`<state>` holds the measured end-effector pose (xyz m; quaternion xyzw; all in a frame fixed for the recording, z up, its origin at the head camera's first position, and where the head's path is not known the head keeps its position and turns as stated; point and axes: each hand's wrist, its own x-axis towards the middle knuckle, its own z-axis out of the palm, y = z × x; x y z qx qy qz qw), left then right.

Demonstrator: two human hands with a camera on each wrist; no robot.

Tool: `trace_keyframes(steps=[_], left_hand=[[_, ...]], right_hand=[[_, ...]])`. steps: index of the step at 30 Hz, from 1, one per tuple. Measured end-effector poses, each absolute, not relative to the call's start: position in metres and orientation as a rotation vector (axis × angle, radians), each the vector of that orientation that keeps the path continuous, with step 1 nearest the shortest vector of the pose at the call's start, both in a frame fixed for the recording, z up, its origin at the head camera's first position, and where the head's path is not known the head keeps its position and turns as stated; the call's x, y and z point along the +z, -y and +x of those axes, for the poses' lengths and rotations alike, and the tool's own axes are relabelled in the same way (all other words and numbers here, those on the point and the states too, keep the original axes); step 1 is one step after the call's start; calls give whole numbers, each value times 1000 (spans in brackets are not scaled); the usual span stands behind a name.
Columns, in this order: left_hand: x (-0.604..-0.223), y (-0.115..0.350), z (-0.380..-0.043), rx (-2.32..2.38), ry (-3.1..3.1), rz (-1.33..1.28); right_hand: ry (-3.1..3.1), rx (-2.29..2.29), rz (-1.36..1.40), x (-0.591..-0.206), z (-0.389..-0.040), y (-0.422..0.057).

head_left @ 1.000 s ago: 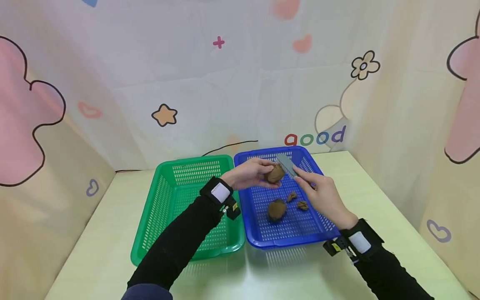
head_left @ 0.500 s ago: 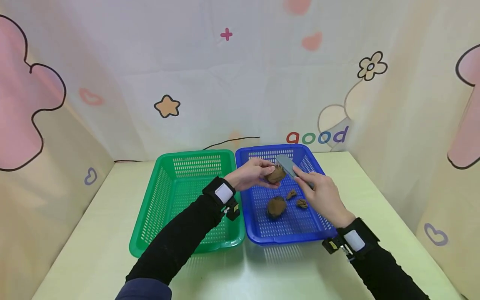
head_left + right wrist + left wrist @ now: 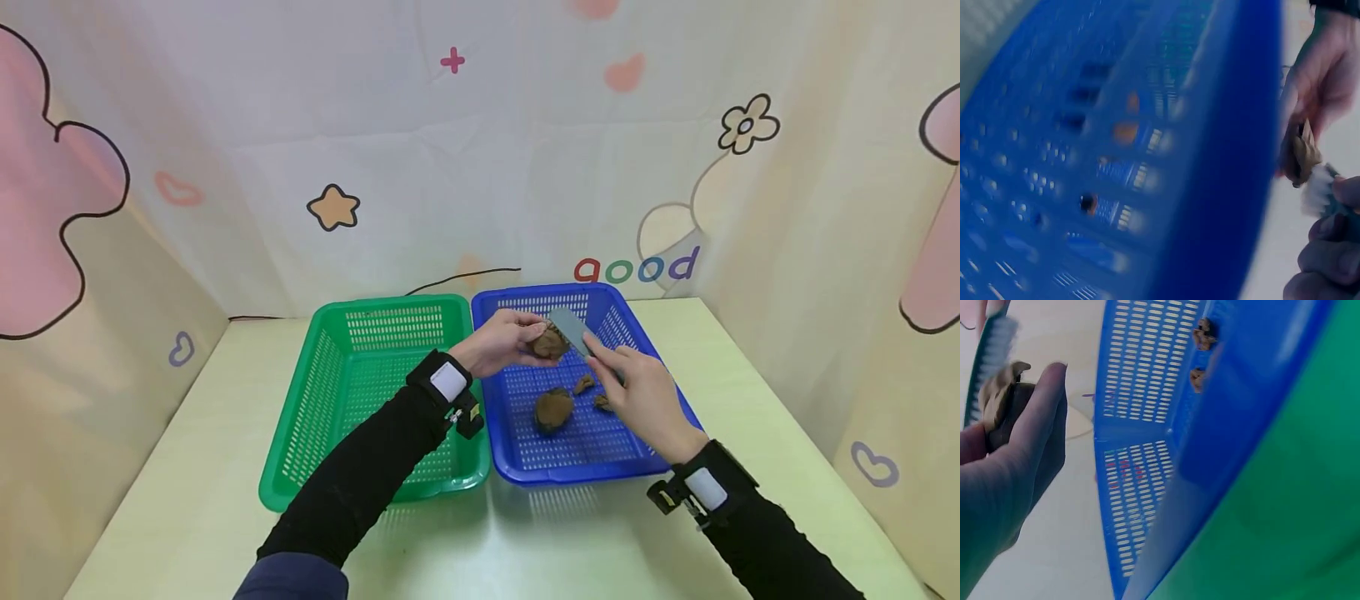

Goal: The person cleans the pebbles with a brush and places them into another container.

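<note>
Between thumb and fingers, my left hand (image 3: 501, 343) holds a rounded brown lump (image 3: 550, 342) above the blue basket (image 3: 581, 477). In the left wrist view the lump (image 3: 1000, 400) has a tan, clay-like layer over a darker grey body. My right hand (image 3: 651, 402) grips a grey-green brush (image 3: 568, 325); its white bristles face the lump and seem to touch it. The bristles look blurred in the right wrist view, where the brush (image 3: 1321, 195) meets the lump's edge. Another brown lump (image 3: 553, 410) lies in the blue basket.
Two small brown crumpled pieces, one (image 3: 584, 384) in full view and another (image 3: 602, 402) partly behind the right hand, lie in the blue basket. A green basket (image 3: 375, 392) stands against its left side, partly under the left forearm. A patterned cloth (image 3: 420, 167) hangs behind the table.
The held lump has turned a little in the left hand. The brush has shifted slightly left along it, and the right hand now covers part of one small piece. The head view has tilted slightly.
</note>
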<state>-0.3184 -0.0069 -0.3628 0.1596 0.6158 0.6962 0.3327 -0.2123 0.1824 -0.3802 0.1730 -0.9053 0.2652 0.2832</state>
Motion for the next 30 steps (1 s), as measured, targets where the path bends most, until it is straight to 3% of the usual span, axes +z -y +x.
trace_keyframes(steps=[30], left_hand=[[-366,-4,-315,1888,-1492,353]], right_hand=[[2380,843,445,-383,-218,-186]])
